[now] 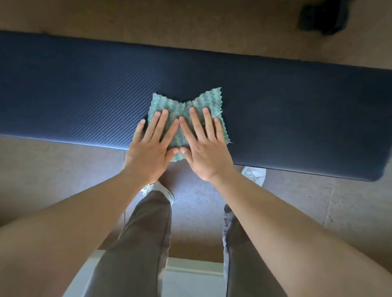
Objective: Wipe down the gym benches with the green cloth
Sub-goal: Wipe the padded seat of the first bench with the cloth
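The green-and-white waffle-weave cloth with pinked, zigzag edges [206, 99] lies spread on top of the bench, near the middle of the pad's visible length and towards its near edge. Its far side rises into two pointed corners with a dip between them. A near corner shows past the near edge of the pad, between the two thumbs.

The left hand [150, 149] and right hand [205, 155] lie flat, side by side, on the cloth. All fingers are straight and spread, pressing down; nothing is grasped. The left little finger rests on the pad just beyond the cloth's left edge.

The long dark navy padded bench top with fine diagonal ribbing [297, 112] runs across the view; its right end is rounded.

The brown speckled floor [183, 19] surrounds it. Two black equipment feet [324, 17] stand beyond the bench. Below are grey trousers [142, 242], white shoes [253, 174] and a pale floor strip [188, 294].
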